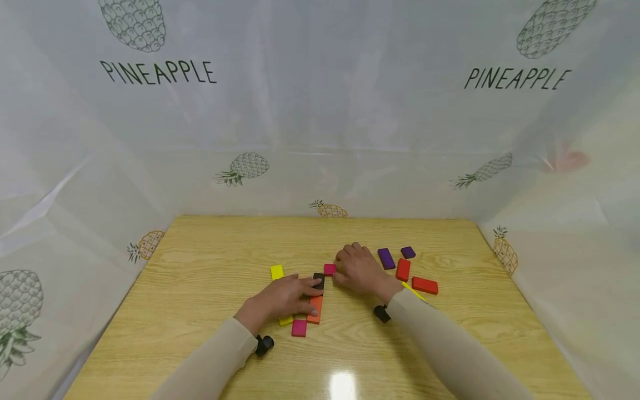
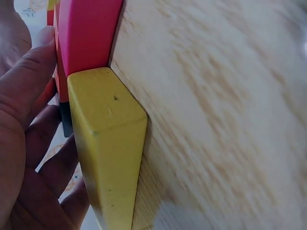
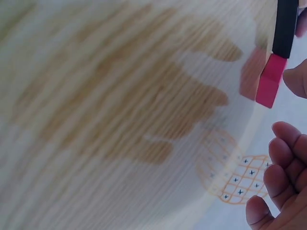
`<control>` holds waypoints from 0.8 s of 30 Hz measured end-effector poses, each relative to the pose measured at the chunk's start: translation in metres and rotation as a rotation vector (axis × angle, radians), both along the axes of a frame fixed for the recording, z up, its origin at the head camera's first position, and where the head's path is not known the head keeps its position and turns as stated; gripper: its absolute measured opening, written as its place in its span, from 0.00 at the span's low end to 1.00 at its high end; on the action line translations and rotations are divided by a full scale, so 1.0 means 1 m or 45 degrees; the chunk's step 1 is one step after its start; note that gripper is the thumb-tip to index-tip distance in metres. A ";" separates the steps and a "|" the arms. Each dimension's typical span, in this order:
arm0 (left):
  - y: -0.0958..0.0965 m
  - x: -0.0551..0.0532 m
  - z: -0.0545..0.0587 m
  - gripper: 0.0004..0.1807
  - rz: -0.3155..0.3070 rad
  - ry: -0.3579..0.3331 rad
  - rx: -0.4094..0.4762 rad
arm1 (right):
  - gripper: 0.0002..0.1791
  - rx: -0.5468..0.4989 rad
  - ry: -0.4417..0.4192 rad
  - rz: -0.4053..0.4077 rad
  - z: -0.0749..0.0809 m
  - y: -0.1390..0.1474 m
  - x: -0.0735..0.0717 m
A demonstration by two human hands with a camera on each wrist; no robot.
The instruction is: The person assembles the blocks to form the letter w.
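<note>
Right hand: fingers loosely curled, gripping nothing; centre of the frame [image 1: 357,269].
Upper pink block: just left of the right hand [image 1: 330,269], nearer to it than to the left; squarish on top, no clear long axis; thumb contact uncertain.
Left hand: fingers extended [image 1: 290,297], resting on the black block [image 1: 319,275] and orange block [image 1: 316,304], grasping neither.
Orange block's long axis: nearly vertical in the frame.
Black block's upper right corner: apparently touching pink.
Desk's open room: above the upper pink block [image 1: 240,239].
</note>
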State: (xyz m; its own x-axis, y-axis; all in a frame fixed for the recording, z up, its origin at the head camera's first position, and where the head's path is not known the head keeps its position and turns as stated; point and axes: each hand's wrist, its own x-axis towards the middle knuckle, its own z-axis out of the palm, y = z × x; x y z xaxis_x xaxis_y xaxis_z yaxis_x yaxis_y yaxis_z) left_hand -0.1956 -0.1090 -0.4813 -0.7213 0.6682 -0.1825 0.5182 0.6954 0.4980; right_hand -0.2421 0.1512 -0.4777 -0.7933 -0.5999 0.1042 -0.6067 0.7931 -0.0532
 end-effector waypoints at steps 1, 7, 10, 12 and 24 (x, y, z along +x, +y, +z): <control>0.000 0.000 0.000 0.33 -0.002 -0.001 0.006 | 0.20 -0.010 -0.008 -0.017 0.001 0.001 0.001; 0.000 -0.003 0.001 0.33 0.006 -0.018 0.021 | 0.21 -0.063 -0.012 -0.102 0.006 0.011 0.004; 0.000 -0.003 0.001 0.33 -0.008 -0.011 0.012 | 0.21 -0.088 -0.001 -0.134 0.008 0.017 0.006; 0.000 -0.003 0.002 0.33 -0.019 0.001 0.011 | 0.21 -0.101 0.007 -0.165 0.009 0.021 0.007; 0.000 0.001 0.003 0.33 -0.064 0.041 0.013 | 0.21 -0.152 0.081 -0.325 0.017 0.060 0.016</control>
